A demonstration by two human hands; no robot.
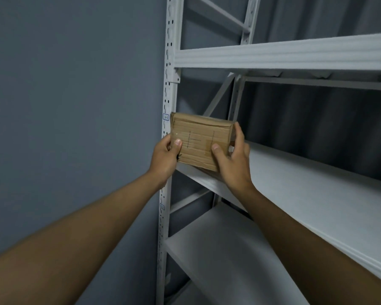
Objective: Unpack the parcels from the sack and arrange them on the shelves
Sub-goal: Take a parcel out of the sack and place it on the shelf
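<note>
A small brown cardboard parcel (199,139), wrapped in tape and marked with black pen lines, stands upright at the left end of the middle shelf (317,190) of a white metal rack. My left hand (165,155) grips its lower left corner, thumb on the front face. My right hand (233,157) grips its right side, thumb on the front and fingers round the far edge. The parcel's bottom edge is at the shelf's front lip; I cannot tell whether it rests on the board. The sack is not in view.
The rack's perforated white upright (168,119) runs just left of the parcel. A shelf beam (284,55) is above and a lower shelf (229,256) below. A grey wall (75,106) fills the left.
</note>
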